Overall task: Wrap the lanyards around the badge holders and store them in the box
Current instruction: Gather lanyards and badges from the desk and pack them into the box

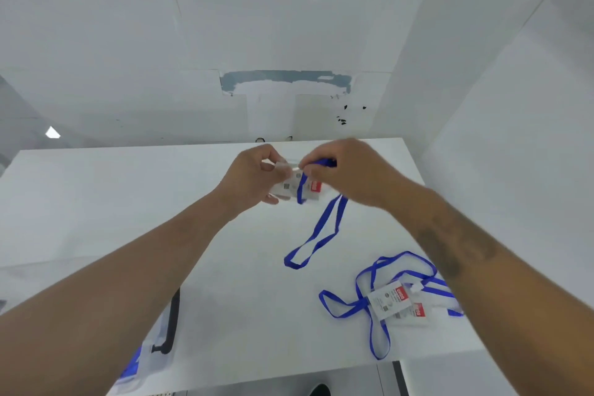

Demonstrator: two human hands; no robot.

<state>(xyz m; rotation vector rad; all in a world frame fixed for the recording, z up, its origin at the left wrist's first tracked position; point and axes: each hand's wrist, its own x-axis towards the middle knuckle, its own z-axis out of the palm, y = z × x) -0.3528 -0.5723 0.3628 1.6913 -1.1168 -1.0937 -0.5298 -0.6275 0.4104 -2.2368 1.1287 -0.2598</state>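
Clear badge holder held above the white counter's far edge

Left hand (254,175) pinches the flat plastic badge holder (294,186); right hand (345,170) pinches its blue ribbon lanyard (321,231), looped once around it.

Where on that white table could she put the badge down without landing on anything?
Bare table lies left of the left hand, back to the far edge. The near right is crowded with loose badges and lanyards; a clear box sits under the left forearm.

left hand (254,175): holds badge holder (297,186) above desk (225,267)
right hand (350,170): pinches blue lanyard (321,231) over holder, loop trails to desk
desk right: two more badges (397,302), tangled lanyards
lower left: clear box (144,360), partly hidden
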